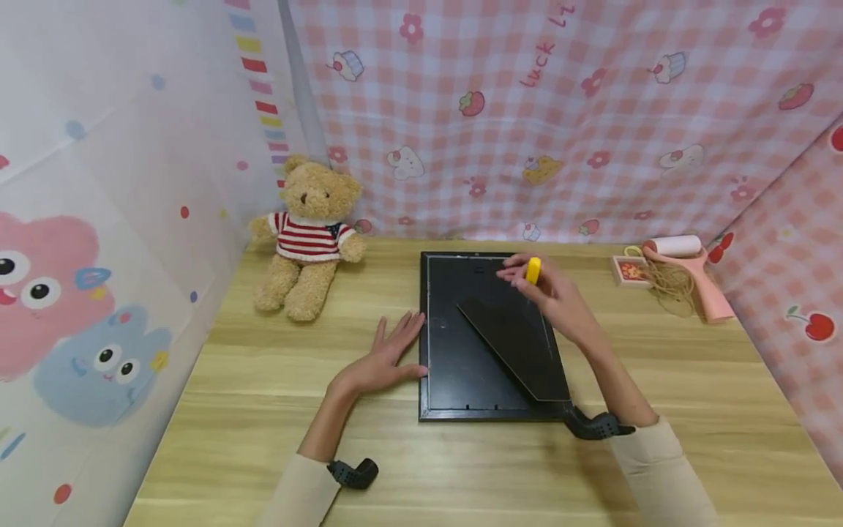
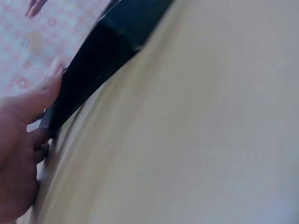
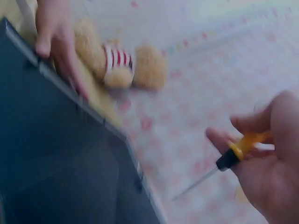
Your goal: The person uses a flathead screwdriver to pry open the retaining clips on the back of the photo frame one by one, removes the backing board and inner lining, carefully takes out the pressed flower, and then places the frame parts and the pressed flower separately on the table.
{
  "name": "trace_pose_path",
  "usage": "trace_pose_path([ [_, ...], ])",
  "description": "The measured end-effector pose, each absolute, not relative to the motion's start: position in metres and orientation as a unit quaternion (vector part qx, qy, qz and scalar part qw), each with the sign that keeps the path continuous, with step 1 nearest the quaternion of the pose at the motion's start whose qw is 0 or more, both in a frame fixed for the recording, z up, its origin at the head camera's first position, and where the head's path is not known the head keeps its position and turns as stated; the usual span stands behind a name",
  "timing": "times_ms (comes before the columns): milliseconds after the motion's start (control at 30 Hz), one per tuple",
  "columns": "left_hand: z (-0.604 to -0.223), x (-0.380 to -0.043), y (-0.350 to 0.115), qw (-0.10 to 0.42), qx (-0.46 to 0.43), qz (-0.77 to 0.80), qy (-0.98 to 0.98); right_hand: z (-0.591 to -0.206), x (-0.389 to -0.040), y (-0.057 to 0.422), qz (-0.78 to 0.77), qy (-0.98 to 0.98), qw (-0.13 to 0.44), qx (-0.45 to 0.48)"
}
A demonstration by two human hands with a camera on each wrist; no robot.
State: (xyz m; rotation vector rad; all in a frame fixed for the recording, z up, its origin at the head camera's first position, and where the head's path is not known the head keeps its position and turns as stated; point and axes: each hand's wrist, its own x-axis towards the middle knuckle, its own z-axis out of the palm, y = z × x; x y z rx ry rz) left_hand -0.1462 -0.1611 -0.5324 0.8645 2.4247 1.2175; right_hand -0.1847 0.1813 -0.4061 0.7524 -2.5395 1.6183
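Observation:
A black picture frame (image 1: 454, 366) lies face down on the wooden table, its stand flap (image 1: 516, 351) raised at a slant from the backing. My left hand (image 1: 385, 362) rests at the frame's left edge, thumb and fingers spread and touching the rim. Above the frame's upper right part, my right hand (image 1: 552, 291) holds a screwdriver (image 3: 229, 158) by its yellow handle. In the right wrist view the thin metal shaft points away from the palm, and its tip is apart from the frame.
A teddy bear (image 1: 309, 234) in a striped sweater sits at the back left. Toward the back right lie a pink-handled roller (image 1: 698, 271), a small box (image 1: 630, 271) and a bundle of twine (image 1: 672, 287). Patterned cloth (image 1: 500, 146) hangs behind the table.

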Motion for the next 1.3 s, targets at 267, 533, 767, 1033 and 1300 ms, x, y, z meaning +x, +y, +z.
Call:
trace_pose_path([
  [267, -0.529, -0.09, -0.146, 0.138, 0.279, 0.424, 0.85, -0.434, -0.26, 0.243, 0.336, -0.933, -0.027, 0.129],
  [533, -0.53, -0.056, -0.135, 0.149, 0.284, 0.415, 0.852, -0.456, -0.3, 0.252, 0.274, -0.939, -0.075, 0.192],
  [767, -0.539, -0.05, -0.132, 0.095, 0.28, 0.38, 0.877, -0.464, -0.306, 0.244, 0.265, -0.939, -0.073, 0.208],
  [1033, -0.532, -0.064, -0.157, -0.008, 0.271, 0.381, 0.884, -0.469, -0.294, 0.261, 0.231, -0.954, -0.022, 0.19],
  [1300, -0.509, -0.095, -0.175, -0.087, 0.122, 0.325, 0.934, -0.475, -0.268, 0.296, 0.242, -0.953, -0.006, 0.182],
])
